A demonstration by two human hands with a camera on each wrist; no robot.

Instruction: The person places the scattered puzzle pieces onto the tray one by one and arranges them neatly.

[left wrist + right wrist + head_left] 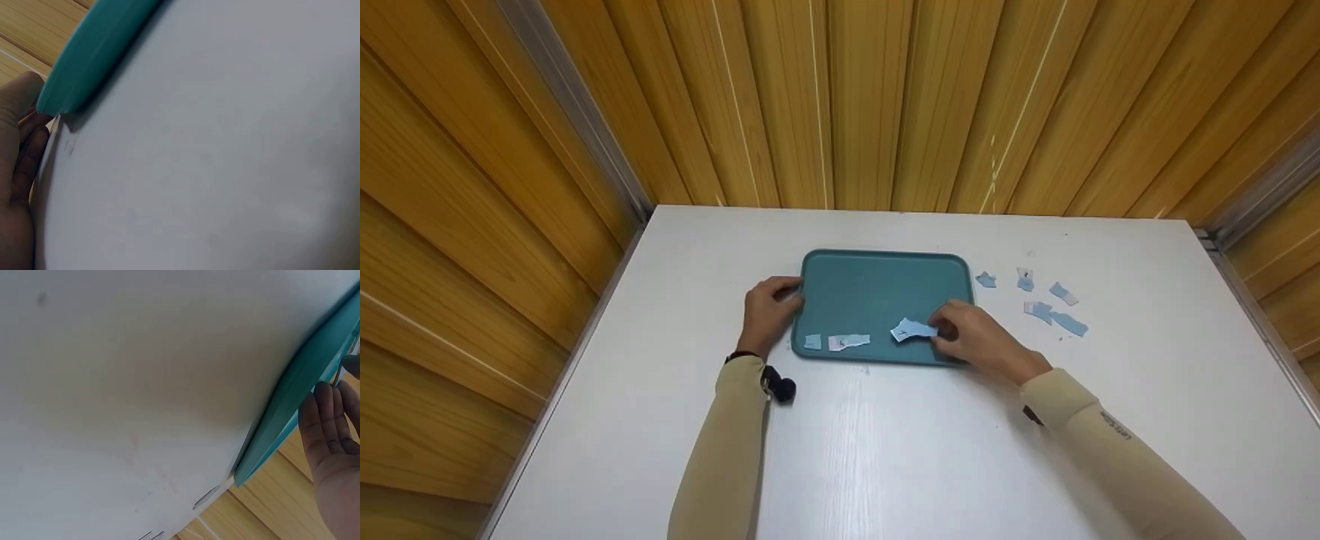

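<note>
My right hand (979, 337) pinches a torn scrap of blue-and-white paper (913, 330) between thumb and fingers, above the near right part of a teal tray (885, 285). A dark mark shows on that scrap. Two more torn paper pieces lie along the tray's near side: a small light-blue one (813, 342) and a longer pale one (849, 342) with a mark. My left hand (769, 311) grips the tray's left rim. In the left wrist view, the tray's edge (90, 62) sits against the left fingers. The right wrist view shows the held scrap edge-on.
Right of the tray, several torn paper scraps lie on the white table (840, 450), among them a small blue piece (986, 280) by the rim and a long blue piece (1069, 323). Wood-patterned panels (870, 105) stand behind the table and at both sides.
</note>
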